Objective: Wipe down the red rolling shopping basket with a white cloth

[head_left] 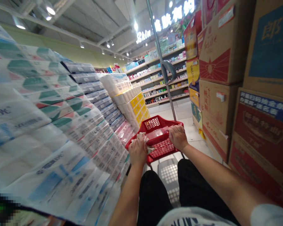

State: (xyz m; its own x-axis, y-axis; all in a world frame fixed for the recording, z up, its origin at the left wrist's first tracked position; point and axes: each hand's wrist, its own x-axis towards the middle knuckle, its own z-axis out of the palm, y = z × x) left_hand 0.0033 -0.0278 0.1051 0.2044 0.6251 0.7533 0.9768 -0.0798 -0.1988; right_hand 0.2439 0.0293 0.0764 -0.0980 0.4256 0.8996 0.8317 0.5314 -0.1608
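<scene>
Red cart point(160, 150) sits ahead, btwn paper packs point(61, 125) & cartons point(218, 103); pushing prob. in hand, next move calls for straight steering. Cart points fwd twd shelves point(155, 103); handle's point(158, 137) long axis crosswise, R end higher in view. Right hand point(178, 137) wraps handle; left hand point(137, 152) clutches crumpled cloth point(142, 137), its grip on handle unclear.

Stacked packs point(61, 119) stand left of the cart point(160, 150), stacked cartons point(219, 110) right, and shelves point(148, 74) beyond it.

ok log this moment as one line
left hand: clutching crumpled item at red cart; right hand: gripping red cart; left: stacked packs; right: cartons
</scene>
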